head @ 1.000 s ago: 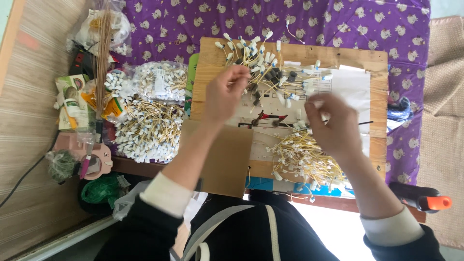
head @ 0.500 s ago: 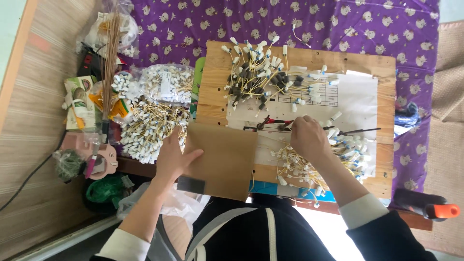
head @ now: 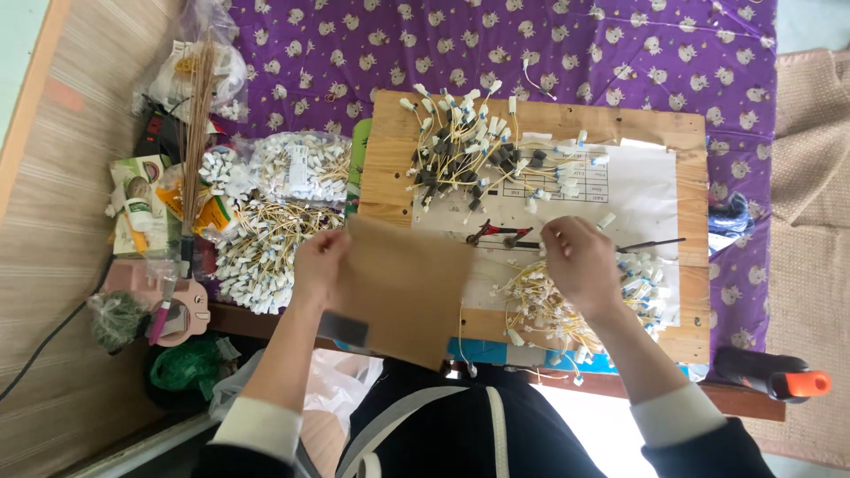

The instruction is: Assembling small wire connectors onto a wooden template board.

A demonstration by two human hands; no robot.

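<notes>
Left hand: the left hand point(head: 320, 263), left of centre in the frame, has its fingers closed on the left edge of a brown paper sheet point(head: 403, 288), which is held flat over the near edge of the wooden board point(head: 390, 142).
Right hand: the right hand point(head: 580, 263), right of centre, has its fingers bunched narrow at a pair of red-handled pliers point(head: 500, 235) and a thin wire; whether anything is actually pinched cannot be told.
Sorted bundle: a fan of yellow wires with black and white connectors point(head: 460, 150) lies at upper centre of the board, partly on a white printed sheet point(head: 637, 190).
Loose pile: a heap of yellow wires with white ends point(head: 567, 305) lies just below the right hand, at lower right of the board.
Reserve stock: bagged white-tipped wires point(head: 274, 226) sit at left, off the board, on the purple patterned cloth point(head: 620, 53).
Progress judgement: part done; one bundle is laid out, while the loose pile and bags appear unprocessed.
</notes>
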